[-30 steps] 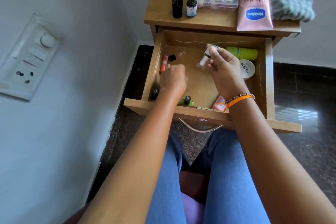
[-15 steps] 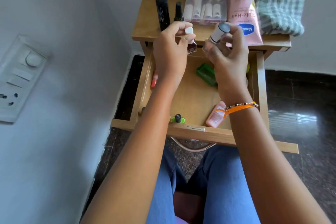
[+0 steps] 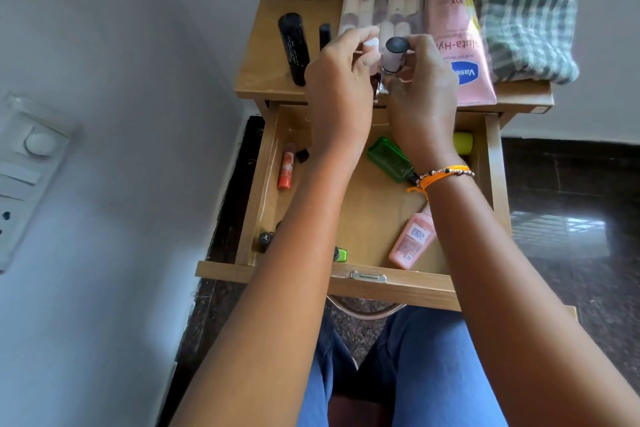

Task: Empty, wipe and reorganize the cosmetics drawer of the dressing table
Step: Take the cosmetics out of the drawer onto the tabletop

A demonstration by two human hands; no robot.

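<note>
The wooden drawer (image 3: 256,184) stands pulled open under the tabletop (image 3: 263,80). My left hand (image 3: 339,87) holds a small white-capped bottle (image 3: 129,44) over the tabletop's front edge. Right beside it, my right hand (image 3: 422,97) grips a pale pink bottle with a dark round cap (image 3: 396,52). Inside the drawer lie an orange lip balm (image 3: 286,168), a green bottle (image 3: 389,159), a pink tube (image 3: 412,239), a yellow-green container (image 3: 463,142), a black-capped item (image 3: 266,240) and a small green bottle (image 3: 341,254).
On the tabletop stand a tall black tube (image 3: 294,48) and a small dark bottle (image 3: 325,35); a pack of pale sticks (image 3: 384,10), a pink Vaseline tube (image 3: 457,38) and a folded checked cloth (image 3: 526,35) lie there. A switch panel (image 3: 24,170) is on the left wall.
Both hands rose out of the drawer, each carrying a small bottle, and now hold them close together over the tabletop. The view tilted down.
</note>
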